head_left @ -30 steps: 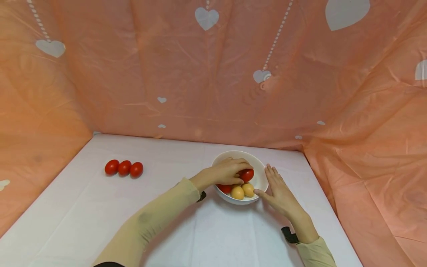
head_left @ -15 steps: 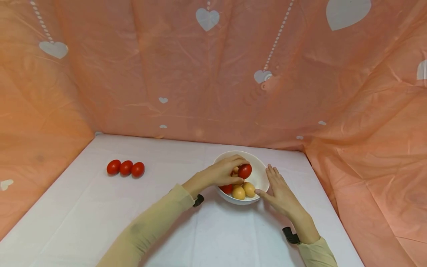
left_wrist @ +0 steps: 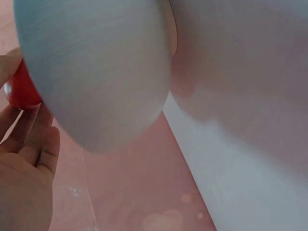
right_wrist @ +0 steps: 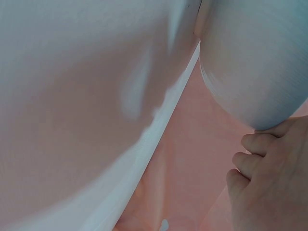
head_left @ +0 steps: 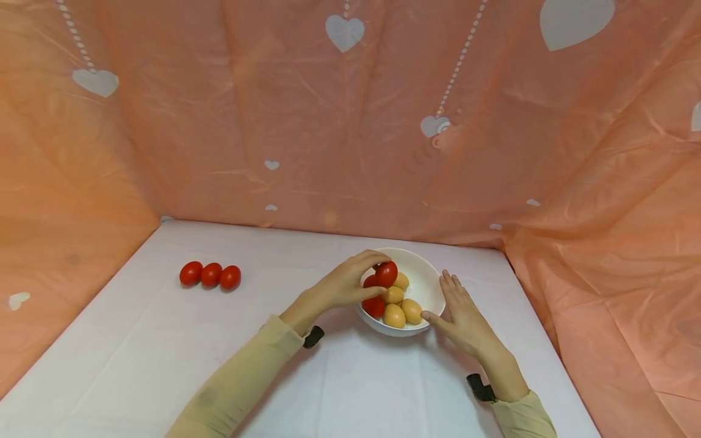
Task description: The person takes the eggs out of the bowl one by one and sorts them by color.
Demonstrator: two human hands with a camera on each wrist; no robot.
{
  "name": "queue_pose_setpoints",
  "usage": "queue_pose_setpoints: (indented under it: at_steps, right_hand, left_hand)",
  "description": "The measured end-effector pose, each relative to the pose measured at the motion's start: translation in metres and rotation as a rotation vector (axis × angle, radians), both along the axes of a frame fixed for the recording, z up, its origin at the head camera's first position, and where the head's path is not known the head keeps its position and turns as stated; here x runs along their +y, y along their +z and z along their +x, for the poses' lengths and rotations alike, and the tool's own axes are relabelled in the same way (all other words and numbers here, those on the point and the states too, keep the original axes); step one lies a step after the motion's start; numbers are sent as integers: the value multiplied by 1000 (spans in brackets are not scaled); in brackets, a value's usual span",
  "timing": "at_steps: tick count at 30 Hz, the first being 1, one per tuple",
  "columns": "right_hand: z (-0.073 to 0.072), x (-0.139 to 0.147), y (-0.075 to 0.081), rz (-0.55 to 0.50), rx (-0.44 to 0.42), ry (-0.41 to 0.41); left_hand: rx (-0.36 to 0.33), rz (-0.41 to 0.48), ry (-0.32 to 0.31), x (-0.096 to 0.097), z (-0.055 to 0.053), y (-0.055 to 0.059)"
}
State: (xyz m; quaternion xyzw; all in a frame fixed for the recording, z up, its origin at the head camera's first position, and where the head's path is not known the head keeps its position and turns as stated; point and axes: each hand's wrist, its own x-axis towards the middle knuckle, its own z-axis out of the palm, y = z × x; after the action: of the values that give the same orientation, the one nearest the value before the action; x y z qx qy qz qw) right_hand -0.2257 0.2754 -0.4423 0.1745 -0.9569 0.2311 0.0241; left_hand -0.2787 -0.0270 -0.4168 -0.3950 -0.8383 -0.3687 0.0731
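A white bowl [head_left: 429, 285] stands right of the table's middle. My left hand [head_left: 346, 285] reaches over its left side and pinches a glossy red egg [head_left: 386, 274] between thumb and fingers. In the left wrist view that red egg [left_wrist: 23, 89] shows beside the bowl wall [left_wrist: 96, 77]. Other red eggs [head_left: 374, 308] lie in the bowl's left part, partly behind the hand. Several tan eggs [head_left: 394, 316] lie along the bottom. My right hand [head_left: 465, 319] rests against the bowl's right side, fingers straight, thumb at the near rim.
Three red eggs [head_left: 210, 275] sit in a touching row on the left of the white-covered table [head_left: 263, 261]. Orange sheeting [head_left: 306, 182] with pale hearts rises behind the table and at both sides.
My left hand has lifted the red egg and drawn it leftward across the bowl, uncovering more tan eggs. The right hand has stayed at the bowl's side.
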Motion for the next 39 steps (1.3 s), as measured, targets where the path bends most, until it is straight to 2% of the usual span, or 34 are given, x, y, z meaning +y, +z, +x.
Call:
queue_pose_setpoints:
  at_steps: [8, 16, 24, 31, 39]
  right_hand:
    - [-1, 0, -1, 2, 8, 2]
    - [-1, 1, 0, 4, 9, 0]
    - [-1, 0, -1, 9, 10, -2]
    - [-1, 0, 0, 11, 10, -5]
    - [0, 0, -1, 6, 5, -5]
  left_hand:
    - [21, 55, 73, -29, 8, -2]
    - [43, 66, 127, -63, 12, -1]
    - [38, -20, 191, -101, 14, -4]
    - [-2, -126, 250, -134, 15, -5]
    - [-69, -225, 305, -167, 20, -15]
